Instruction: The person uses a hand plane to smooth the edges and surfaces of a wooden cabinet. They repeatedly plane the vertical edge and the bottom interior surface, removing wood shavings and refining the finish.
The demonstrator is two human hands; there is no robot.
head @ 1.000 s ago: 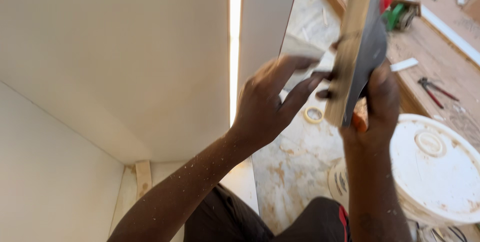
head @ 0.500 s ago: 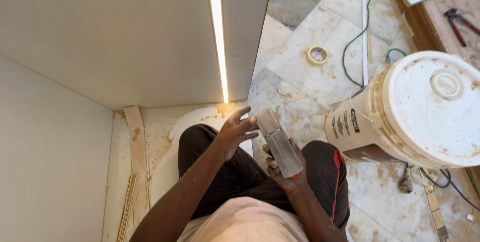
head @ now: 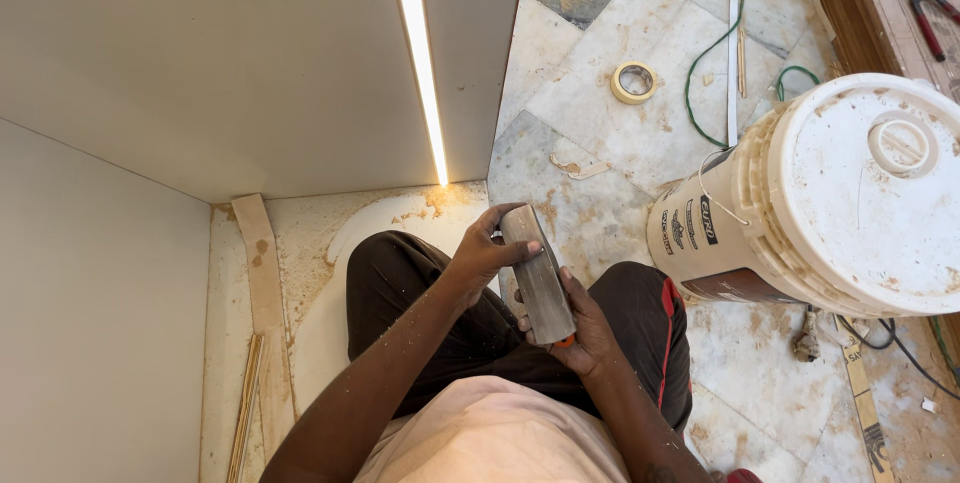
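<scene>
Currently I log both hands closed on one object above the lap. Right hand (head: pixel 585 328) grips the near end of a flat grey metal blade (head: pixel 538 278), fingers wrapped under it, thumb along its edge; a bit of orange shows just below that grip. Left hand (head: pixel 490 248) pinches the far end of the same blade, fingers curled over its top corner. Blade runs lengthwise between the two grips, tilted slightly, broad face up toward me.

Directly beneath the grip: dark trousers (head: pixel 420 293) with a red stripe on the right leg, speckled with sawdust; a pale shirt nearer than the hands.

Left of the grip: a wooden strip (head: pixel 262 273) lies on a dusty floor beside a white cabinet panel (head: pixel 100 323).

Right of the grip, near: a large white lidded bucket (head: pixel 850 193), smeared, standing on a marble floor (head: pixel 590 133).

Beyond the grip: a lit LED strip (head: pixel 420 53) runs along the panel face. Further beyond and right: a roll of masking tape (head: pixel 634 82) flat on the marble, then a green cable (head: pixel 715 53), then red-handled pliers (head: pixel 925 8) on a wooden board at the far corner.
</scene>
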